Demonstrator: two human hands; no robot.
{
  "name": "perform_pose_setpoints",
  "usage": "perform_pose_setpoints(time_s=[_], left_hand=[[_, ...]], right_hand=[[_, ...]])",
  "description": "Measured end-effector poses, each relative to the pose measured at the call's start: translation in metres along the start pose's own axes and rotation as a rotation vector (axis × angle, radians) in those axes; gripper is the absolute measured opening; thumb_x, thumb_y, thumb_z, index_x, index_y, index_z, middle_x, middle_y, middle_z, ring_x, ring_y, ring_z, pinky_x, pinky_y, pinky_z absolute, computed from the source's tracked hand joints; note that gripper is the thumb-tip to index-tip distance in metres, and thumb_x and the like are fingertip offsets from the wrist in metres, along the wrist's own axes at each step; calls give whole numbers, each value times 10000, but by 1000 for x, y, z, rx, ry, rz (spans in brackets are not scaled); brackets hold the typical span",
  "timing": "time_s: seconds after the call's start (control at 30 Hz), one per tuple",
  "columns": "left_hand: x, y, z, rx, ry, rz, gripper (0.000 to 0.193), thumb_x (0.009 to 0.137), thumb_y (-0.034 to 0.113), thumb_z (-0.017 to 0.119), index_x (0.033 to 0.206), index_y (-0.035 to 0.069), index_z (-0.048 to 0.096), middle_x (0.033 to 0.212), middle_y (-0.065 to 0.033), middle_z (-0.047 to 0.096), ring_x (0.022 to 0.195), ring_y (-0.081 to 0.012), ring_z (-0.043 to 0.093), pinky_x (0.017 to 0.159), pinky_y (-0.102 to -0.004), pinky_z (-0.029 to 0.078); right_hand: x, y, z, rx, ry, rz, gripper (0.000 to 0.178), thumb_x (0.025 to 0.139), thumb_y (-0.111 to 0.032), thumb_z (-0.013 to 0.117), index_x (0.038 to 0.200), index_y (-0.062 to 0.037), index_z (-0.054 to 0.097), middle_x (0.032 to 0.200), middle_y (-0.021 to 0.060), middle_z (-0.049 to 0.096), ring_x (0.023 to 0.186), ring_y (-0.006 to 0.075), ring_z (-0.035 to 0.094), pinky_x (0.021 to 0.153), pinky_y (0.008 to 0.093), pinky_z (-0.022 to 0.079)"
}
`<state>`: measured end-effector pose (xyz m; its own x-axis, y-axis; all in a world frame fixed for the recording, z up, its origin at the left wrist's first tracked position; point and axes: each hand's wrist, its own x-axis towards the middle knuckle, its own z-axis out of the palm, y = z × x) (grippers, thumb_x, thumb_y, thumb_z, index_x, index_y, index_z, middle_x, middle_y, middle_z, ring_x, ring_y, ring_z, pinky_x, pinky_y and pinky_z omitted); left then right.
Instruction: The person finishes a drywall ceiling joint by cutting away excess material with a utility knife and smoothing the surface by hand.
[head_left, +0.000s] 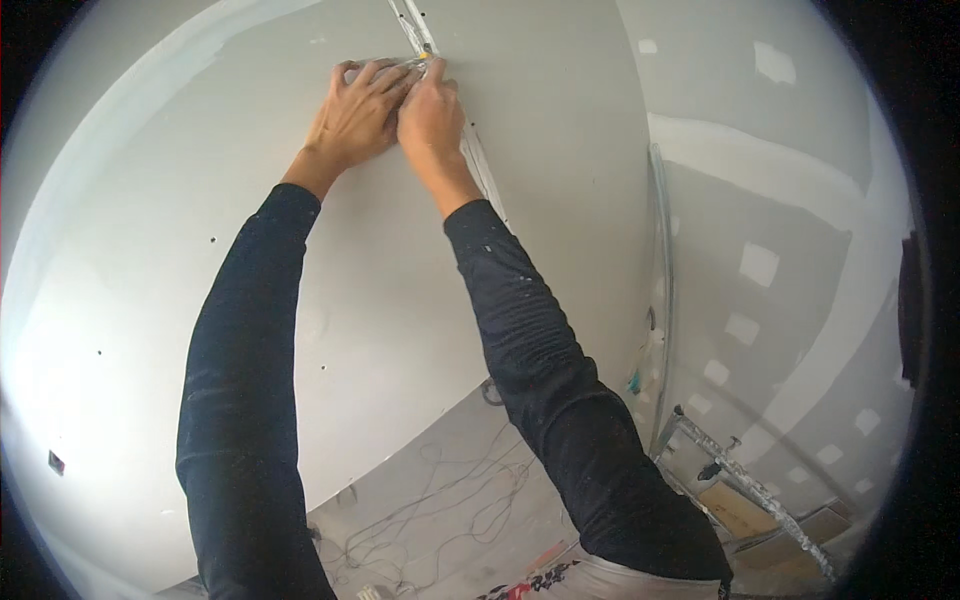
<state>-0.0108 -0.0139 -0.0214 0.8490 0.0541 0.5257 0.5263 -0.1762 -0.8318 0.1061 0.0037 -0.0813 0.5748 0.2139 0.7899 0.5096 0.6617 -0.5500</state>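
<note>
Both my arms reach up to a pale wallboard, where a narrow joint with white filler along it runs past my hands. My left hand is closed, its fingers bent over something thin and shiny at the joint. Right beside it, my right hand is closed too, its thumb side against the joint. A small yellow bit shows just above the fingertips. What the fingers grip is mostly hidden, so I cannot make out its kind. Dark screw heads dot the board along the joint.
Loose cables lie tangled on the grey floor below. A plaster-spattered metal frame stands at the lower right. A long metal profile leans upright near the corner. The right-hand wall has white filler patches. A square cut-out sits at the lower left.
</note>
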Motion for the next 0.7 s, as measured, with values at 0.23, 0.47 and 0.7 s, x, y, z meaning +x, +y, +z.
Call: perform_pose_setpoints(time_s=[0.23, 0.47, 0.7], left_hand=[[7, 10, -1, -157, 125, 20, 707, 879, 316, 666, 1518, 111, 443, 1510, -44, 519, 1353, -213, 480, 1153, -463, 312], [11, 6, 2, -119, 149, -157, 665, 909, 295, 602, 1522, 98, 436, 1532, -47, 498, 1388, -240, 457, 1149, -459, 319], [4, 2, -4, -168, 142, -96, 615, 877, 236, 646, 1466, 132, 503, 1465, -35, 565, 1359, -228, 496, 1141, -475, 330]], right_hand=[[9, 11, -2, 156, 69, -185, 381, 1001, -137, 537, 1334, 19, 436, 1073, 349, 630, 961, 516, 656, 852, 583, 541], [30, -15, 3, 147, -40, -113, 396, 1003, -133, 535, 1352, 21, 432, 1076, 354, 635, 964, 516, 660, 838, 567, 558], [10, -13, -9, 59, -158, -32, 444, 994, -121, 546, 1390, 39, 427, 1058, 343, 646, 966, 500, 668, 841, 546, 567]])
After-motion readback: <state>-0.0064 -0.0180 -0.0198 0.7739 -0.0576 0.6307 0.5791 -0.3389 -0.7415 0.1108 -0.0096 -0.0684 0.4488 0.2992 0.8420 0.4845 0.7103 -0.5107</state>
